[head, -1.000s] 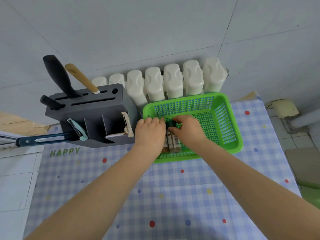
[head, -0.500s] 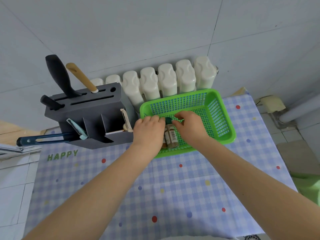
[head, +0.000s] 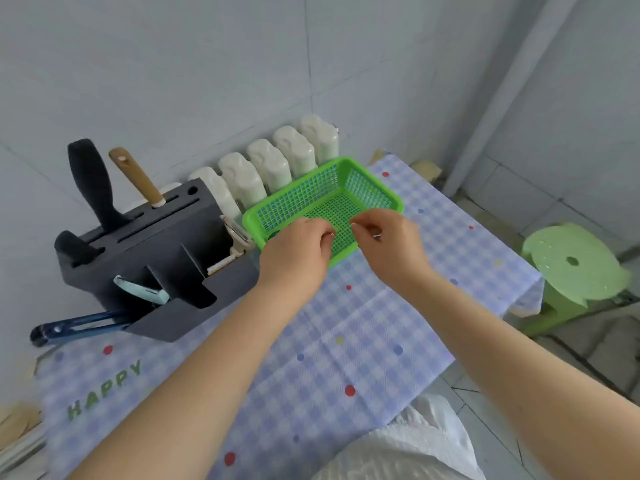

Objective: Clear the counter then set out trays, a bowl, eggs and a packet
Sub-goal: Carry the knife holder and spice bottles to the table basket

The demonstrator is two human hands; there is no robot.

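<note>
- Surface (head: pixel 346 327) is covered with a checked, dotted cloth; it carries a grey knife block (head: pixel 149 258) on the left and a green basket (head: pixel 377 192) at the back, against a row of white jars (head: pixel 266 168).
- Clearing is judged to be the step in hand: trays, bowl, eggs and packet are nowhere seen, so setting out has not begun.
- Basket is set just right of the block, its near rim partly hidden by both hands; a dark green patch shows at its left corner beside the left hand, and what it is cannot be told.
- Left hand (head: pixel 298 251) is held over the near left rim with fingers curled downward; whether anything is gripped cannot be told.
- Right hand (head: pixel 388 240) is held over the near right rim, thumb and forefinger brought close together; no object is seen between them.
- Next move, by judgement, calls for a firm grip on opposite rims so the basket can be lifted level off the surface.
</note>
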